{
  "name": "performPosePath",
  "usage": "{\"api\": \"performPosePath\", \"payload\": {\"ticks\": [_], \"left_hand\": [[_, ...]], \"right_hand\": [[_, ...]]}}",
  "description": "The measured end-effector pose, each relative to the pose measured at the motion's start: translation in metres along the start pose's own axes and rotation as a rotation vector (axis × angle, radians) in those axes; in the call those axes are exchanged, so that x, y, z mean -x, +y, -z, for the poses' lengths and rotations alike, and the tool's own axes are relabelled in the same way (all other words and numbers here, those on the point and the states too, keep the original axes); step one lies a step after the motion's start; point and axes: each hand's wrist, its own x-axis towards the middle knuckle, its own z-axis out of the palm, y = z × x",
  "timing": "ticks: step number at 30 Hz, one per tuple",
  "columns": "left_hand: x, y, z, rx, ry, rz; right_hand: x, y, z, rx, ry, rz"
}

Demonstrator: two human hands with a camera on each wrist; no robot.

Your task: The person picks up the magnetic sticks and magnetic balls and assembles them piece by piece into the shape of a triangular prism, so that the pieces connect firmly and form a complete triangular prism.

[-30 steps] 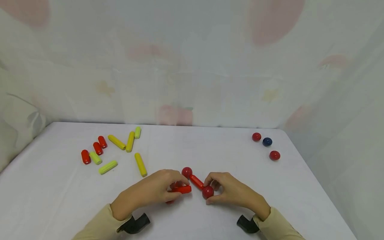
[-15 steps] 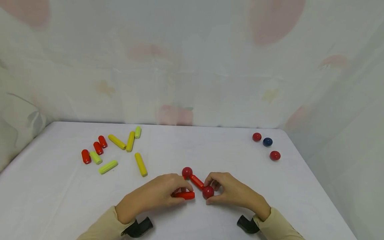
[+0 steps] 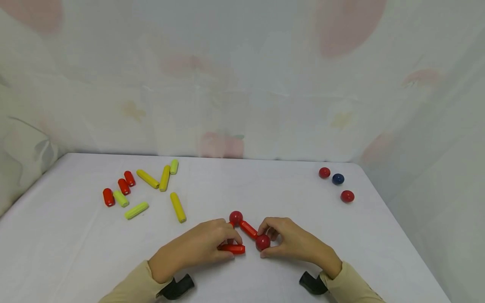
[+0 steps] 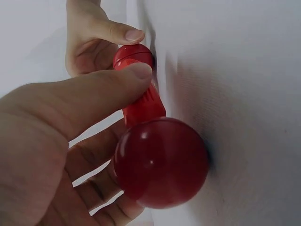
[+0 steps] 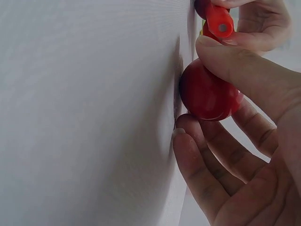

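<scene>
My left hand [image 3: 206,242] pinches a red rod [image 3: 235,249], thumb on its side. A red ball [image 4: 162,162] sits at that rod's near end in the left wrist view; the head view hides it behind the hand. The rod's free end, with a small hole, faces the right hand in the right wrist view. My right hand [image 3: 293,242] holds another red ball [image 3: 262,243] between thumb and fingers. From this ball a second red rod [image 3: 249,230] runs up-left to a far red ball [image 3: 236,217]. Another red piece [image 3: 231,224] shows partly behind the left fingers.
On the white-covered table [image 3: 303,202], red rods [image 3: 108,197], yellow rods [image 3: 178,208] and light-green rods [image 3: 137,211] lie at the left. Two red balls [image 3: 347,196] and a dark blue ball [image 3: 338,179] lie at the back right. A patterned curtain [image 3: 265,105] hangs behind.
My left hand has shifted right and toward the near edge, bringing the pinched rod closer to the ball in my right hand. The right hand has stayed in place.
</scene>
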Motion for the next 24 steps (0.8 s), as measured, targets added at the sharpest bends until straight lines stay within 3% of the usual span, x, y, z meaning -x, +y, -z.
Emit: {"api": "performPosePath", "payload": {"ticks": [11,16,24], "left_hand": [[0.013,-0.001,0.027,0.070,-0.106,0.152],[0.014,-0.001,0.029,0.083,-0.153,0.206],[0.013,-0.004,0.026,0.075,-0.153,0.186]], "right_hand": [[-0.001,0.000,0.000,-0.004,0.001,0.006],[-0.001,0.000,0.000,-0.006,-0.005,-0.012],[-0.001,-0.001,0.001,-0.013,-0.011,-0.014]]}}
